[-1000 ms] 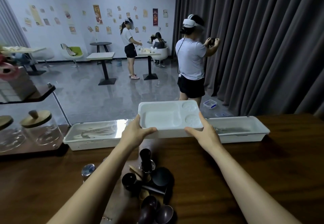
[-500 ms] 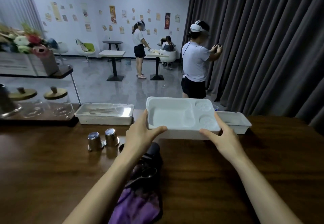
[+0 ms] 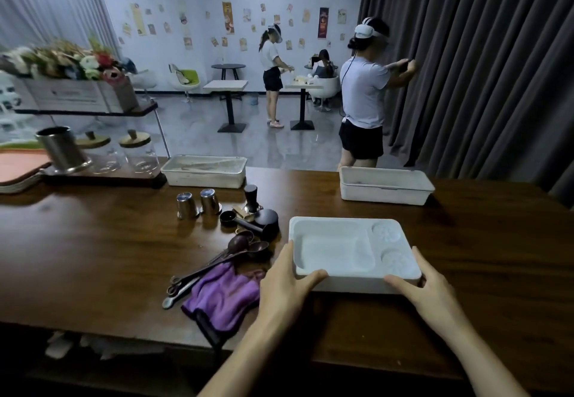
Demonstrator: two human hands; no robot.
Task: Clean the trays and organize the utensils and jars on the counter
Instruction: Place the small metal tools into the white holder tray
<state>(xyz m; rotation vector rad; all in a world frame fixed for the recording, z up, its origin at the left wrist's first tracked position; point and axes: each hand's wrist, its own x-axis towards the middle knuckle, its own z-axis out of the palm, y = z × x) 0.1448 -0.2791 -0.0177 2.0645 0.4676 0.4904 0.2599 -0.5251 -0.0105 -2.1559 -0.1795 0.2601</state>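
Observation:
A white compartment tray [image 3: 335,252] sits on the dark wooden counter [image 3: 93,257] in front of me. My left hand [image 3: 284,281] grips its near left corner, thumb over the rim. My right hand [image 3: 425,288] grips its near right corner the same way. To the left lie several dark spoons [image 3: 245,246], a purple cloth [image 3: 222,295], a tamper [image 3: 251,199], black scoops [image 3: 248,221] and two steel cups [image 3: 198,204]. Two white bins stand at the back: one with a clear lid [image 3: 203,170], one open [image 3: 385,184].
A low shelf at the far left holds two glass jars with wooden lids [image 3: 124,154], a steel canister [image 3: 62,149] and stacked orange trays [image 3: 18,168]. A flower box [image 3: 68,76] sits on top. A person [image 3: 365,95] stands just beyond the counter.
Both hands have brought the white tray from over the back bins toward me, low on the counter's near middle. The view has pulled back and turned left.

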